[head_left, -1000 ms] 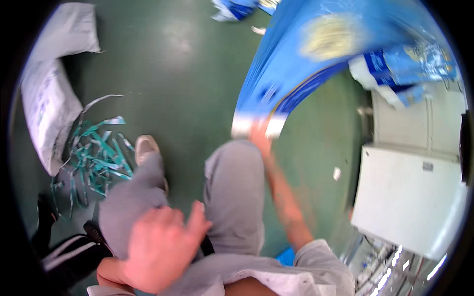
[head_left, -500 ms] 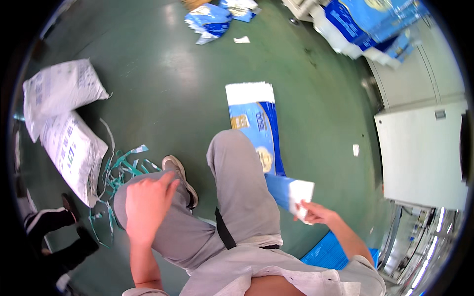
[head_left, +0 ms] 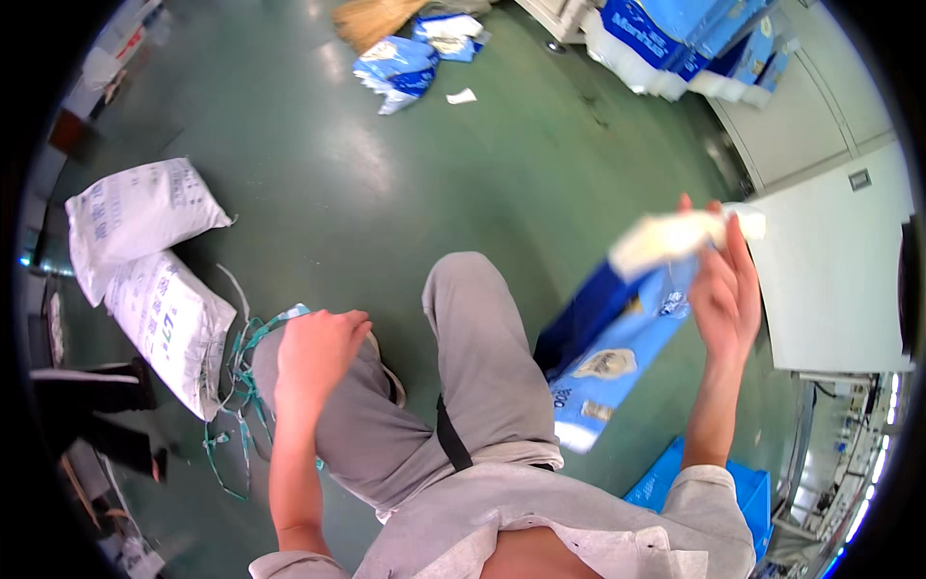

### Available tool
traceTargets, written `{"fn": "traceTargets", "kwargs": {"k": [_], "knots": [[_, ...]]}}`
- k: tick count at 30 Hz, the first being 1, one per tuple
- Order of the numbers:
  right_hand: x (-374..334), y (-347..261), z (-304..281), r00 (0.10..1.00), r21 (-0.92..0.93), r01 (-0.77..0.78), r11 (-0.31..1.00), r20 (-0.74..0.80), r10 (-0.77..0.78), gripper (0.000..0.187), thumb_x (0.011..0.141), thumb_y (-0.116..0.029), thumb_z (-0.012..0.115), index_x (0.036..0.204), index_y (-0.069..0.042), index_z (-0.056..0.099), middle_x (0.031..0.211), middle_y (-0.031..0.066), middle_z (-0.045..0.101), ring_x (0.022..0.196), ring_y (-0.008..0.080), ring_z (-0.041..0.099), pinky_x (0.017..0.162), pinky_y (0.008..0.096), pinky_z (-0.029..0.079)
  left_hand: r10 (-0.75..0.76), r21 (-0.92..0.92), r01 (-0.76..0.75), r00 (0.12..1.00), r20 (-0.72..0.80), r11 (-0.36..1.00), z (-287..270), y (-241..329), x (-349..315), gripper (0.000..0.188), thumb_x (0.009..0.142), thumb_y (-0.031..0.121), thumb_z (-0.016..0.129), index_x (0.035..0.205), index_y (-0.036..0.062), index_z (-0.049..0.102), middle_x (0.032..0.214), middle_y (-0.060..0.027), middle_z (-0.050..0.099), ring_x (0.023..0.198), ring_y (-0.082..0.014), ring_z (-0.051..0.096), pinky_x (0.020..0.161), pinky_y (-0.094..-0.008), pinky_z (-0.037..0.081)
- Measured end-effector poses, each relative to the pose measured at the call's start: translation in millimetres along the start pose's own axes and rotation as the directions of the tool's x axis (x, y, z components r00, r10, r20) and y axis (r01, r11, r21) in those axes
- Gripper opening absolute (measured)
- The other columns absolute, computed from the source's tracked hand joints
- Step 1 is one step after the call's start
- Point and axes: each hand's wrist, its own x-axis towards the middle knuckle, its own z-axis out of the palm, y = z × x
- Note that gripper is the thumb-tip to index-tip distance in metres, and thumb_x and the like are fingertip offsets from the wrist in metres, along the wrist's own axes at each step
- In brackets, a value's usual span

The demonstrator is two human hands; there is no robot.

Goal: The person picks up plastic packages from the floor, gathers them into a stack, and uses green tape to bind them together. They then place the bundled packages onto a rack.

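Observation:
My right hand [head_left: 725, 289] is raised to the right of my knees, its fingers closed around the pale end of a bundle of flat blue and white plastic bags [head_left: 627, 333]. The bundle hangs slantwise above the floor, its lower end beside my right thigh. Motion blurs its top, so I cannot tell how many layers it has. My left hand [head_left: 323, 355] lies loosely over my left knee, back upward, with nothing seen in it; the fingertips are partly hidden.
Two stuffed white sacks [head_left: 169, 328] lie at the left, beside tangled green strapping [head_left: 253, 357]. More blue bags [head_left: 397, 69] and a broom [head_left: 376, 21] are at the far side. A blue bin [head_left: 752, 497] stands near my right elbow, a white cabinet [head_left: 830, 280] beyond. Another person's dark-clothed legs [head_left: 92, 405] show at left.
The bag bundle that lay on the floor in front of my right knee is now lifted, swung up and right by my right hand. My left hand stays at my left knee.

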Motion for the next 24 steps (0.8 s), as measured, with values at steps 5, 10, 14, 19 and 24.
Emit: {"fn": "traceTargets", "kwargs": {"k": [5,10,14,19,24], "knots": [[89.5,-33.6,-11.3,0.993,-0.147,0.082,0.986,-0.072,-0.094,0.027,0.101,-0.019,0.048,0.122,-0.003,0.047,0.138,0.0274,0.04,0.041,0.0039,0.023,0.034,0.0169,0.024,-0.028,-0.052,0.022,0.994,-0.107,0.998,4.3,10.2,-8.5,0.019,0.09,0.027,0.06,0.094,0.0127,0.07,0.073,-0.0075,0.067,0.077,-0.0267,0.064,0.062,-0.0388,0.052],[110.7,-59.2,29.6,0.986,-0.215,0.008,0.976,0.164,0.028,0.039,0.098,-0.021,0.05,0.126,0.003,0.038,0.132,0.0286,0.042,0.039,0.0059,0.024,0.035,0.0161,0.026,-0.092,0.045,0.097,0.99,-0.104,0.994,-11.0,14.8,-31.5,0.022,0.088,0.028,0.062,0.099,0.0121,0.073,0.082,-0.0045,0.069,0.09,-0.0207,0.06,0.08,-0.033,0.044],[100.2,-78.2,91.0,0.873,-0.177,-0.097,0.979,0.457,0.169,0.058,0.094,-0.018,0.053,0.136,0.01,0.024,0.072,0.0061,0.037,0.041,0.0097,0.029,0.042,0.0219,0.035,-0.149,0.122,0.164,0.981,-0.126,0.979,-1.3,2.9,-41.1,0.024,0.087,0.031,0.063,0.099,0.0131,0.074,0.084,-0.0073,0.07,0.094,-0.0216,0.063,0.083,-0.0344,0.045],[63.3,-64.4,127.1,0.8,-0.008,-0.039,0.999,0.599,0.037,0.042,0.094,-0.023,0.055,0.12,0.007,0.041,0.073,0.0083,0.046,0.043,0.0109,0.035,0.04,0.0232,0.035,-0.387,0.137,0.38,0.922,0.026,0.915,-0.2,-6.1,-41.2,0.025,0.086,0.035,0.064,0.085,0.0123,0.073,0.076,-0.012,0.07,0.079,-0.0291,0.068,0.073,-0.0411,0.052],[11.8,-84.6,82.0,0.796,-0.022,-0.008,1.0,0.605,0.02,0.056,0.095,-0.018,0.051,0.138,0.003,0.024,0.085,0.0118,0.048,0.047,0.0137,0.039,0.042,0.0272,0.038,-0.334,0.194,0.328,0.943,-0.006,0.924,9.5,-3.8,-27.0,0.03,0.086,0.037,0.062,0.079,0.0103,0.073,0.071,-0.0136,0.068,0.07,-0.032,0.069,0.065,-0.0422,0.053]]}}
